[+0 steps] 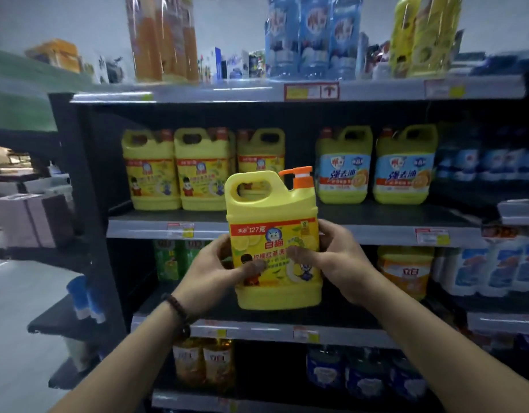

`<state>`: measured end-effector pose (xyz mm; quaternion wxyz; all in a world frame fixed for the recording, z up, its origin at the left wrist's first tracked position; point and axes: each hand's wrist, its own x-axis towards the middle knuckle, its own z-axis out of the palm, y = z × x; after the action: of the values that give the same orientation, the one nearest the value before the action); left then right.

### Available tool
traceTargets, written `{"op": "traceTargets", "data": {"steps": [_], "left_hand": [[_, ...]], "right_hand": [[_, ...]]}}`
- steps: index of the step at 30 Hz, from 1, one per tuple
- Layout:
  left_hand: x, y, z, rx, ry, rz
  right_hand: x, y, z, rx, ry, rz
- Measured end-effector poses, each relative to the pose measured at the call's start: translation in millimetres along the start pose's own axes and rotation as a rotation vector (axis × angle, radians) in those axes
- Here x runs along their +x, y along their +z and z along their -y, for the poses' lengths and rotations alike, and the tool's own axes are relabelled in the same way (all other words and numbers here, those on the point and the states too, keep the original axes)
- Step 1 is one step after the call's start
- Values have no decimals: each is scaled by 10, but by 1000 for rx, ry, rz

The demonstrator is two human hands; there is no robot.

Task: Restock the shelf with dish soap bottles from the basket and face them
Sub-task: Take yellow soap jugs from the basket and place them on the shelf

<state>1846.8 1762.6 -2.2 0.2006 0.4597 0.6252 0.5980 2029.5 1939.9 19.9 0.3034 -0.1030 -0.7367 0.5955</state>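
I hold a yellow dish soap bottle [272, 234] with an orange pump upright in front of the shelves, label facing me. My left hand [218, 269] grips its left side with the thumb across the label. My right hand [331, 260] grips the right side the same way. Behind it, the middle shelf [376, 231] carries three matching yellow bottles [203, 171] at the left. A gap lies between those and two yellow bottles with blue labels [343, 168] at the right. The basket is out of view.
The top shelf [227, 90] holds tall orange, blue and yellow bottles. Lower shelves carry green bottles [167, 257], an orange tub [403, 269], blue-white packs [489, 269] and amber bottles [203, 362]. An aisle with pink boxes [27, 219] opens at the left.
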Motion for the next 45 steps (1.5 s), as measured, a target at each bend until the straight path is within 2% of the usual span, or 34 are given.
{"op": "traceTargets", "data": {"steps": [7,10,13,20,24,29,36,40,43,45], "left_hand": [[728,-270,-439,186,67,5],[1090,-347,-541,167,65,-8],[1410,-330,-545,133,70,-97],[1876,-425,-102,498,328,-276],[2014,-526,242,628,375,-306],[2164,-571,445,638,334,-412],[2170,-526,514,726,336,-503],[2103,-517,484,745,349,-475],[2007,-533,391,822,359,-368],[1916,-537,310,868,397,-308]], "right_hand": [[708,-83,391,-16,18,-74],[1116,-99,416,-24,28,-122],[1507,-116,365,26,57,-152],[2168,-94,46,73,-5,-142],[2328,-105,-256,121,27,-88],[2424,-182,-228,-126,40,-63],[2504,-53,-353,-437,-53,-287],[2467,8,-260,-572,-5,-291],[2362,-38,-211,-646,63,-289],[2163,-100,-172,-635,40,-312]]}}
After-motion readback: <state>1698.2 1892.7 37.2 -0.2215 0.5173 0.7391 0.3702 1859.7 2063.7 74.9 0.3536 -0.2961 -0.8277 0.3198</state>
